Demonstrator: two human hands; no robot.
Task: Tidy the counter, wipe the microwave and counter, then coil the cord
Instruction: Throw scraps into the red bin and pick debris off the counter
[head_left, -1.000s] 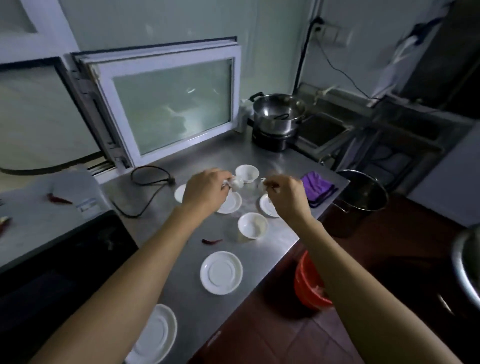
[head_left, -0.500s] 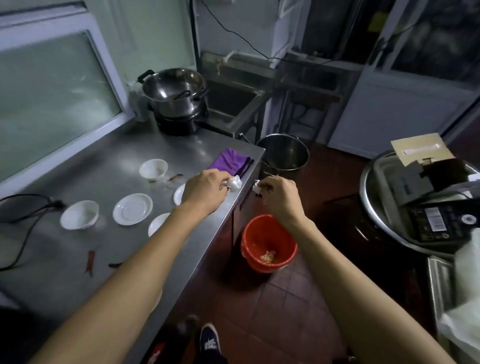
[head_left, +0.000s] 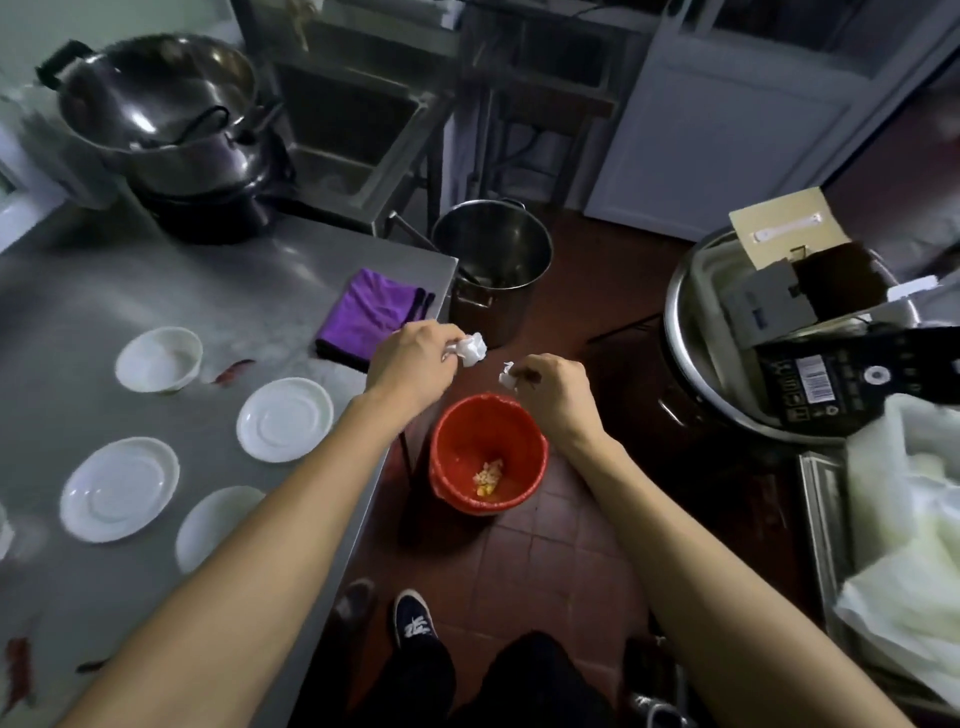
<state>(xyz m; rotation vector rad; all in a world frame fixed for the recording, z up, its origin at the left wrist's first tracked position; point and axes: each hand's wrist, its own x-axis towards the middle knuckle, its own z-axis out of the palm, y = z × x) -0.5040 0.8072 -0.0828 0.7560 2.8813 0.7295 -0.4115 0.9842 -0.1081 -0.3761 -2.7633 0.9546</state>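
Observation:
My left hand (head_left: 410, 364) pinches a crumpled white paper wad (head_left: 471, 349) past the counter's right edge. A smaller white scrap (head_left: 507, 375) and a thin dark bit are held in my right hand (head_left: 556, 389). Both hands hover just above and behind a red bucket (head_left: 441, 452) on the floor, which holds some yellowish food scraps. On the steel counter (head_left: 260, 270) lie a folded purple cloth (head_left: 374, 306), a white bowl (head_left: 158, 358), white saucers (head_left: 284, 419) (head_left: 119, 488) and red chilli peppers (head_left: 234, 370). Microwave and cord are out of view.
Stacked steel pots (head_left: 166, 119) stand at the counter's back. A tall steel stockpot (head_left: 493, 265) sits on the floor beyond the bucket. At right, a big steel basin (head_left: 691, 322) holds boxes, with white plastic bags (head_left: 909, 545) below it. My feet stand near the counter's edge.
My view has swung right and down, from the counter to the red bucket. Both hands carried their paper scraps off the counter's edge and now sit over the bucket.

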